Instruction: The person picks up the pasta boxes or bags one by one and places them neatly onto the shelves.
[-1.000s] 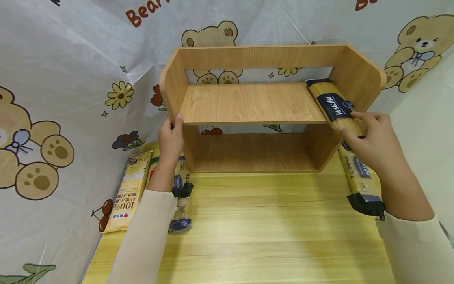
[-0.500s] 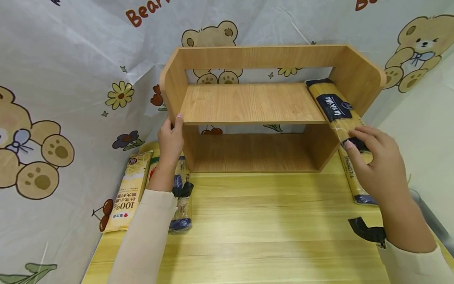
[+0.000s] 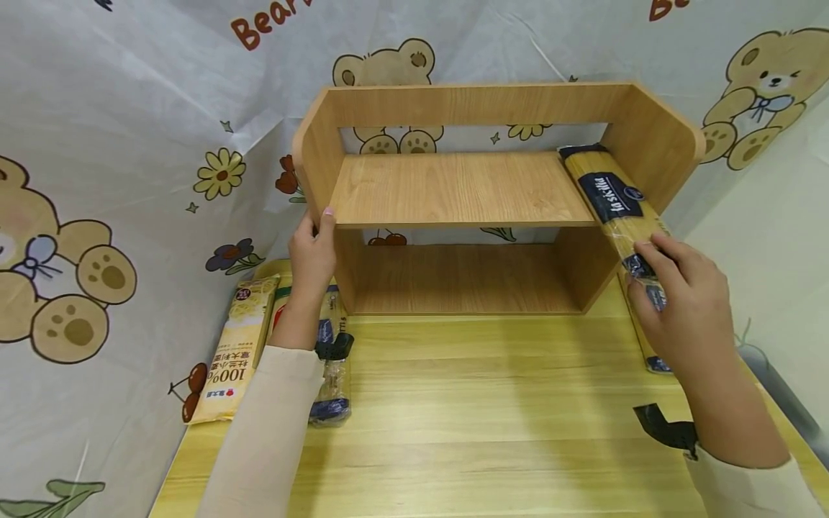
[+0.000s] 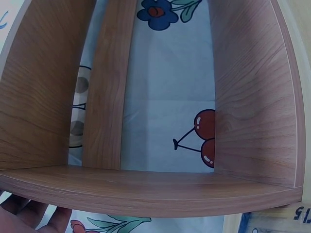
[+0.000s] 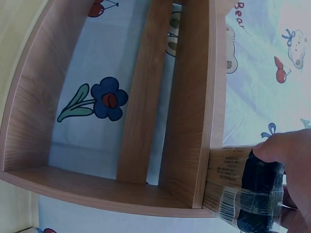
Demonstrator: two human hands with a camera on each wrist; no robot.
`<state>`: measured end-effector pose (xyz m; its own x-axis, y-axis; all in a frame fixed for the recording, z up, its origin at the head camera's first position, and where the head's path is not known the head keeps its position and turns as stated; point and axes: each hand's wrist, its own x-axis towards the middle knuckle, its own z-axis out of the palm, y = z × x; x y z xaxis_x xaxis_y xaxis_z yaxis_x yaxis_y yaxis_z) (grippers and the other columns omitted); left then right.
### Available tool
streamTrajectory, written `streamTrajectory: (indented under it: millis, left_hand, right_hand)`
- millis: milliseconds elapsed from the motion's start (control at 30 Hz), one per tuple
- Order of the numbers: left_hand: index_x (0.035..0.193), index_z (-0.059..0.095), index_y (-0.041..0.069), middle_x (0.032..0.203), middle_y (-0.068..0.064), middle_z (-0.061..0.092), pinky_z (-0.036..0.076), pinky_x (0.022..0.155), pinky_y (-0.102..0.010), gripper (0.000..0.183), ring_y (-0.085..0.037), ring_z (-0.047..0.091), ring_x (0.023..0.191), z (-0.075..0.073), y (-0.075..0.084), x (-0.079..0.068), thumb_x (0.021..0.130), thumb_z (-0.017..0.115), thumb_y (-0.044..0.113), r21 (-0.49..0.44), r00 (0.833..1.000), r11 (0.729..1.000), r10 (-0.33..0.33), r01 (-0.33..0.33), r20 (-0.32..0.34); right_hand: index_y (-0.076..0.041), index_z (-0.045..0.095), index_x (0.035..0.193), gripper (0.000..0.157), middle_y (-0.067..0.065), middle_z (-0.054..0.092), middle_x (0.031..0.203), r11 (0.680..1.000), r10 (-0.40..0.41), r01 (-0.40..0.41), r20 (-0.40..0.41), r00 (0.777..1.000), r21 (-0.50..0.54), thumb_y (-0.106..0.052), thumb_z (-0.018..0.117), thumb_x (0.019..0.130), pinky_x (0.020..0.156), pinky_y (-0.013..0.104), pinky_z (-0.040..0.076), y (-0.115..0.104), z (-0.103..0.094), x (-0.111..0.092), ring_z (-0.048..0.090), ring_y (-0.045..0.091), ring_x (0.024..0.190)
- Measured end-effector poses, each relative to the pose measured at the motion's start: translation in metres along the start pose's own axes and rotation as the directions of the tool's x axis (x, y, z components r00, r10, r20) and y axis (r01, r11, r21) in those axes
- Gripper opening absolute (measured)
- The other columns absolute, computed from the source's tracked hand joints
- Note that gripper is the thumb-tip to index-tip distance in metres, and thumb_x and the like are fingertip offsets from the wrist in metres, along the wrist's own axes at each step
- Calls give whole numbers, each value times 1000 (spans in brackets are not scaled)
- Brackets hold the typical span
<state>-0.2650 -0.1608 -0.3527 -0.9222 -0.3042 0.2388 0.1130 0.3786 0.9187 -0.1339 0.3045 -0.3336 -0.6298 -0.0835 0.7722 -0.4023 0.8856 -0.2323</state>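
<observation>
A two-tier wooden shelf [image 3: 447,187] stands at the back of the table. My left hand [image 3: 313,255] grips its left side panel, thumb on the front edge; some fingers show behind the panel in the left wrist view. On the upper tier, against the right side, lies a spaghetti pack [image 3: 612,194] with a dark blue label, its near end jutting past the front edge. My right hand [image 3: 689,298] holds that end. In the right wrist view the thumb [image 5: 272,148] presses the dark end of the pack from above, with fingers underneath.
Below the right hand, another spaghetti pack [image 3: 637,324] lies beside the shelf, partly covered. Left of the shelf lie a yellow pasta pack [image 3: 233,352], a half-hidden pack and a clear-and-blue spaghetti pack [image 3: 332,388]. Bear-print cloth [image 3: 149,93] hangs behind the wooden table [image 3: 486,417].
My right hand has slid from the middle of the upper spaghetti pack down to its near end and taken hold there. The pack and my left hand look unmoved.
</observation>
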Motion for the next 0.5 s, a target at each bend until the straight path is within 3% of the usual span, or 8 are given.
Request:
streamTrajectory:
  millis: [267, 500]
  left_hand:
    - [149, 51, 26, 148, -9, 58, 44, 112, -47, 60, -25, 55, 135, 0, 1, 0, 101, 45, 62, 2, 1000, 1000, 8, -8, 0]
    - [151, 49, 28, 149, -9, 56, 44, 113, -48, 60, -26, 55, 135, 0, 2, -2, 101, 45, 61, -7, 1000, 1000, -2, 2, 3]
  right_hand:
    - [-5, 62, 137, 50, 24, 57, 141, 999, 8, -7, 30, 1000, -52, -2, 69, 88, 107, 66, 38, 0, -1, 0, 51, 51, 127]
    - [-5, 63, 137, 50, 24, 59, 138, 998, 8, -7, 16, 1000, -66, -1, 71, 88, 105, 66, 40, 0, 5, 7, 53, 51, 124]
